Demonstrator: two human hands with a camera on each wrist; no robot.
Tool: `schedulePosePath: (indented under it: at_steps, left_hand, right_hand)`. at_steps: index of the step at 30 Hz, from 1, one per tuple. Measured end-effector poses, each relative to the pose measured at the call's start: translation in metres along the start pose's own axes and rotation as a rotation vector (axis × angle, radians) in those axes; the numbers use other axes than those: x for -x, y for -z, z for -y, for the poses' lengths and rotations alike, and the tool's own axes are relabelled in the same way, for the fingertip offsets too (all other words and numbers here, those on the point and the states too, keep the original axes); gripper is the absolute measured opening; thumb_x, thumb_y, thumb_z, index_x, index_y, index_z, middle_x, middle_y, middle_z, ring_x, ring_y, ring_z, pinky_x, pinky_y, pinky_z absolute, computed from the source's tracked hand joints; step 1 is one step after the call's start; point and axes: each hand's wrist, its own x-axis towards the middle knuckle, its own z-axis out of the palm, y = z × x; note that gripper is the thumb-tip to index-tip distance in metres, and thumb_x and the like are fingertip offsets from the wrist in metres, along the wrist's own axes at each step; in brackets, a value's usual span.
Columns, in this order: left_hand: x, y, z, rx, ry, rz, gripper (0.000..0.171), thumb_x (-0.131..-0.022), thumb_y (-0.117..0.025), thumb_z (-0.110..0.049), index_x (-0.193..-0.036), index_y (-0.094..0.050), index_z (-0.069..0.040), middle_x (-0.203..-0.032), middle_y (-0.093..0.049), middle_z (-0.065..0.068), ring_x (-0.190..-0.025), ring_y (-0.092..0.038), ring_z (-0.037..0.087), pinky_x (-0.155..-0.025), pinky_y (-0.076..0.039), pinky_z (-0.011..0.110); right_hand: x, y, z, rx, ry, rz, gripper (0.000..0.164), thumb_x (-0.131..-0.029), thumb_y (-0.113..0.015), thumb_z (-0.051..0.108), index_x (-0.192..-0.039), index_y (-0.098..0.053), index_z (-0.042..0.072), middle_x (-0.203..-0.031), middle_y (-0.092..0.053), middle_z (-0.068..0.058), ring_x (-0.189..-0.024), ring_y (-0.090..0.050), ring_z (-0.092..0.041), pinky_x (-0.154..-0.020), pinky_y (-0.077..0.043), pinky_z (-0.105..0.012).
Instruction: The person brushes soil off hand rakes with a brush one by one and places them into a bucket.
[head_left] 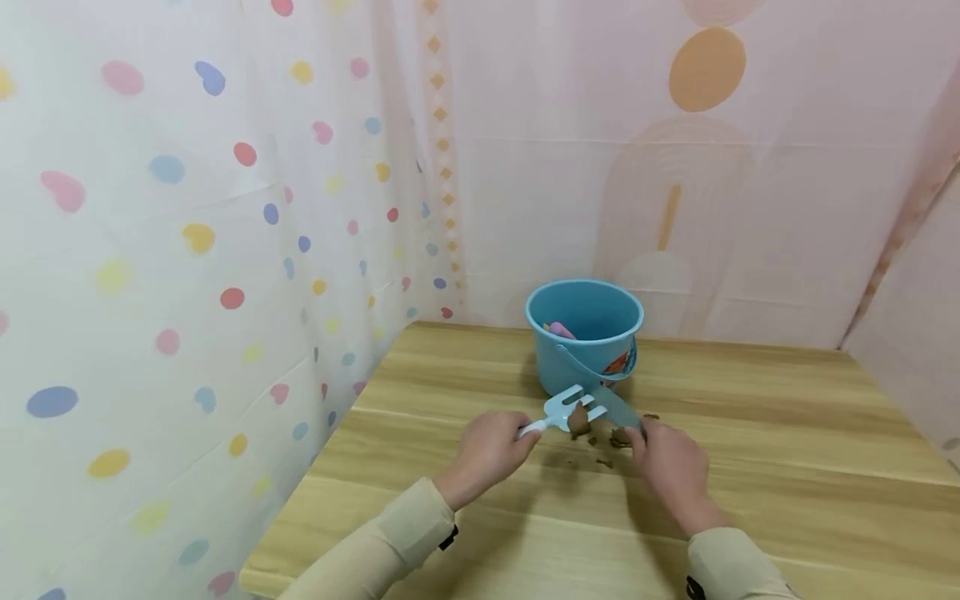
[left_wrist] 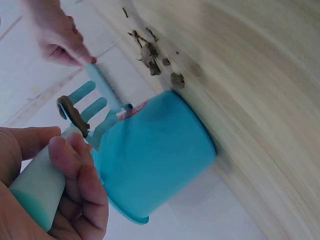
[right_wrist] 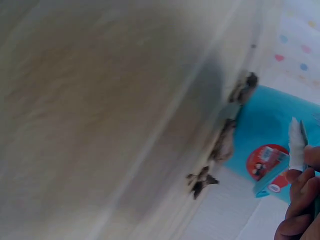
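Observation:
In the head view my left hand (head_left: 489, 452) grips the white handle of a light-blue toy fork (head_left: 556, 409). A brown, clay-like lump (head_left: 579, 422) sticks to its tines; the left wrist view shows this lump (left_wrist: 73, 116) lying across them. My right hand (head_left: 673, 468) holds a flat blue plastic blade (head_left: 619, 408) by its near end, with its far end beside the fork's tines. Both tools are raised in front of the blue bucket (head_left: 553, 367). In the right wrist view, the blade (right_wrist: 296, 145) appears edge-on between thumb and fingers.
Several brown pieces (head_left: 620, 438) lie scattered on the wooden table (head_left: 420, 400) below the tools. The bucket stands near the table's back edge, its handle hanging at the front and a pink item (head_left: 559, 331) inside. Patterned curtains (head_left: 247, 208) hang at the left and back.

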Motion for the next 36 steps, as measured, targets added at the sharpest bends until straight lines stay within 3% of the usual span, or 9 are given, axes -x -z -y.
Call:
schedulePosePath:
  at_steps: [3,7,15,21,28,36]
  left_hand:
    - [-0.001,0.001,0.0,-0.018,0.001,0.005,0.022,-0.094,-0.066,-0.024,-0.074,-0.063,-0.017,-0.055,-0.045,-0.011,-0.047,-0.04,0.006,-0.044,-0.032,0.025]
    - [-0.003,-0.005,0.005,-0.05,0.021,0.014,0.025,-0.093,-0.066,-0.023,-0.07,-0.061,-0.016,-0.054,-0.044,-0.009,-0.047,-0.041,0.007,-0.043,-0.032,0.026]
    - [-0.007,-0.013,0.003,-0.097,0.01,0.009,0.027,-0.094,-0.067,-0.025,-0.069,-0.059,-0.016,-0.054,-0.043,-0.009,-0.047,-0.039,0.007,-0.042,-0.031,0.025]
    - [-0.007,-0.019,0.002,-0.093,0.023,0.017,0.023,-0.094,-0.068,-0.026,-0.073,-0.064,-0.016,-0.056,-0.045,-0.009,-0.048,-0.04,0.007,-0.043,-0.032,0.026]
    - [-0.008,-0.019,-0.001,-0.064,0.031,0.018,0.023,-0.094,-0.067,-0.026,-0.074,-0.064,-0.015,-0.055,-0.045,-0.009,-0.047,-0.04,0.006,-0.043,-0.033,0.025]
    - [-0.008,-0.018,-0.004,-0.059,0.036,0.031,0.023,-0.095,-0.066,-0.026,-0.074,-0.064,-0.016,-0.055,-0.045,-0.009,-0.047,-0.04,0.006,-0.044,-0.032,0.025]
  right_hand:
    - [-0.004,0.008,0.003,-0.044,-0.037,0.015,0.026,-0.099,-0.06,0.031,-0.08,-0.06,0.013,-0.056,-0.046,0.0,-0.05,-0.045,-0.019,-0.042,-0.031,-0.034]
    - [-0.007,0.013,0.014,-0.064,-0.021,0.045,0.029,-0.1,-0.058,0.034,-0.076,-0.055,0.017,-0.056,-0.045,0.002,-0.051,-0.045,-0.018,-0.043,-0.03,-0.033]
    - [0.003,0.003,0.033,-0.074,0.14,0.016,0.014,-0.093,-0.07,0.025,-0.097,-0.071,0.011,-0.062,-0.055,0.004,-0.052,-0.049,-0.014,-0.044,-0.037,-0.033]
    - [0.009,0.001,0.03,-0.02,0.088,-0.002,0.018,-0.092,-0.071,0.025,-0.099,-0.072,0.008,-0.06,-0.056,0.0,-0.048,-0.046,-0.015,-0.041,-0.034,-0.033]
    - [0.008,0.0,0.025,0.022,0.085,-0.044,0.024,-0.092,-0.072,0.026,-0.104,-0.073,0.005,-0.07,-0.066,-0.007,-0.05,-0.052,-0.018,-0.04,-0.035,-0.033]
    - [0.007,0.0,0.021,0.023,0.082,-0.059,0.019,-0.093,-0.071,0.025,-0.094,-0.071,0.006,-0.062,-0.058,-0.004,-0.048,-0.046,-0.018,-0.04,-0.033,-0.033]
